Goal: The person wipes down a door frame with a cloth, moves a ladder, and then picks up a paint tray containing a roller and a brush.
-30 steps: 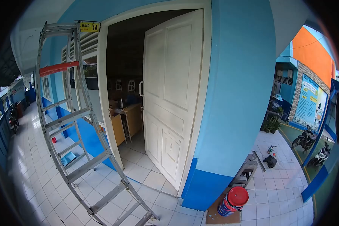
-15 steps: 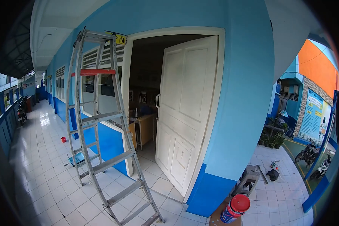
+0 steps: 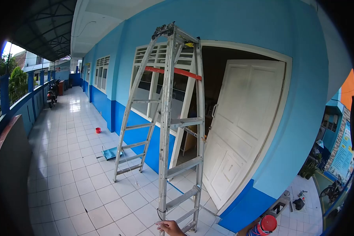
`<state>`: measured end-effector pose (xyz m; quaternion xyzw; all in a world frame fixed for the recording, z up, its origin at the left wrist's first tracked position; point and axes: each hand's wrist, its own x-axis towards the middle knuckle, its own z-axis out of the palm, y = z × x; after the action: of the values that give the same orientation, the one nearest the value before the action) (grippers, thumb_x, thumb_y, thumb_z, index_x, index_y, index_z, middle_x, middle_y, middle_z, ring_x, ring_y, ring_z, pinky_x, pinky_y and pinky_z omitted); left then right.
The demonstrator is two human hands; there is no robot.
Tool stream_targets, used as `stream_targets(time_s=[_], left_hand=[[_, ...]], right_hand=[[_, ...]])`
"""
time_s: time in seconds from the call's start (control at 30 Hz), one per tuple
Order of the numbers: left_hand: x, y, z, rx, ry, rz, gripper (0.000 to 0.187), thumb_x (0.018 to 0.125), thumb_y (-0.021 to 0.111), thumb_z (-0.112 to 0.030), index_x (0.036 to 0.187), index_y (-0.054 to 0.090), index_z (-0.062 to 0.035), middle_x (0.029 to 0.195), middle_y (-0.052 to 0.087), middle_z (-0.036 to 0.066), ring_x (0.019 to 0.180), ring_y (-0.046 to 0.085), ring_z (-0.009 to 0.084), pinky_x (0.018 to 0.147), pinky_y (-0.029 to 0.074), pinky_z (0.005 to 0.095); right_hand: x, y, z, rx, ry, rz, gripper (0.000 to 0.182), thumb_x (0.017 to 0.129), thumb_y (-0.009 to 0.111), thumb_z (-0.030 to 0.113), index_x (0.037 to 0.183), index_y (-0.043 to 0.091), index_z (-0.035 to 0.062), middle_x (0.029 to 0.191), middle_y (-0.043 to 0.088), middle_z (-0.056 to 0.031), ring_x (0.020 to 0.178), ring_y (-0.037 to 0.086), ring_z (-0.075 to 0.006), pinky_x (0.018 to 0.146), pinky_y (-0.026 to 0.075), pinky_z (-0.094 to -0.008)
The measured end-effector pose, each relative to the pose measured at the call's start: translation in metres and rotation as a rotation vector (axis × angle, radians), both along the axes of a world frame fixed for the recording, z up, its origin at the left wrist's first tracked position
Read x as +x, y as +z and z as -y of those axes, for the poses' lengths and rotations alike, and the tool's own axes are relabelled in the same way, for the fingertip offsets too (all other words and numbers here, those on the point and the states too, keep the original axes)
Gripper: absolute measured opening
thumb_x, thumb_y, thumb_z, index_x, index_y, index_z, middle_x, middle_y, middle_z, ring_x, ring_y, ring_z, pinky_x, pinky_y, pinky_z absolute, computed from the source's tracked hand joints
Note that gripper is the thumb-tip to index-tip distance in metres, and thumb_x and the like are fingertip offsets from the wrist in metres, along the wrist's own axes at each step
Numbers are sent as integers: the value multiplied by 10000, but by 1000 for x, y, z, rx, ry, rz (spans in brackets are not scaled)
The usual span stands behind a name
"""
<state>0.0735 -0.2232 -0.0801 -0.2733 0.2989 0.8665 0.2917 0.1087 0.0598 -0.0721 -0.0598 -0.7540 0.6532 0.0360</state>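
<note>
My right hand shows at the bottom edge, its fingers pointing left and slightly bent, with nothing visible in them. It overlaps the lower part of the near rail of an aluminium stepladder, just below a thin dark cord looped round that rail. The ladder stands unfolded on the tiles, paint-spotted, with a red crossbar near its top. Behind it is a half-open white door in a blue wall. My left hand is out of view.
A blue paint tray and a small red cup lie on the tiled floor. At the lower right, a red-lidded paint bucket stands near a grey stool. A motorbike is parked down the corridor.
My view has swung left, so the ladder, door and bucket sit further right and more of the corridor shows. My right hand has come into view beside the ladder's lower rail.
</note>
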Motion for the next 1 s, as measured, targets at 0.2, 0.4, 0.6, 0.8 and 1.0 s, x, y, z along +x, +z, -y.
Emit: stream_targets(time_s=[0.2,0.4,0.6,0.8,1.0], left_hand=[[-90,-25,72,17,-17,-286,313,989,531,-365,1073,589,-68,1052,656,118,984,666,341,897,534,550],[-206,28,53,-144,-95,-476,415,909,601,-241,1233,549,13,1089,616,163,951,655,321,823,568,506],[-396,86,-15,-565,-228,-794,215,767,634,-18,977,678,6,736,616,42,615,601,138,500,494,273],[-539,167,-91,-611,-434,-1078,277,842,705,-83,1107,655,-20,744,579,-5,603,515,73,475,391,241],[-668,167,-155,-664,-468,-1262,616,762,777,-162,1311,523,-43,1069,641,135,804,657,178,650,542,297]], right_hand=[[-78,73,-20,175,-748,-414,277,896,615,-26,1173,618,-24,1059,667,-102,812,687,-172,683,587,-283],[-153,88,-62,698,-1009,-498,663,849,741,182,1410,425,27,1323,493,-184,1161,531,-285,889,503,-430],[-210,125,-49,583,-1053,-587,705,829,768,296,1326,438,-79,1222,546,-290,1107,556,-433,958,448,-487],[-240,123,-24,883,-1406,-355,709,881,719,258,1411,376,-64,1336,462,-283,1219,477,-412,1013,392,-518],[-279,185,-34,1101,-1555,-467,624,904,694,146,1410,380,-39,1396,433,-253,1295,444,-404,1023,420,-513]])
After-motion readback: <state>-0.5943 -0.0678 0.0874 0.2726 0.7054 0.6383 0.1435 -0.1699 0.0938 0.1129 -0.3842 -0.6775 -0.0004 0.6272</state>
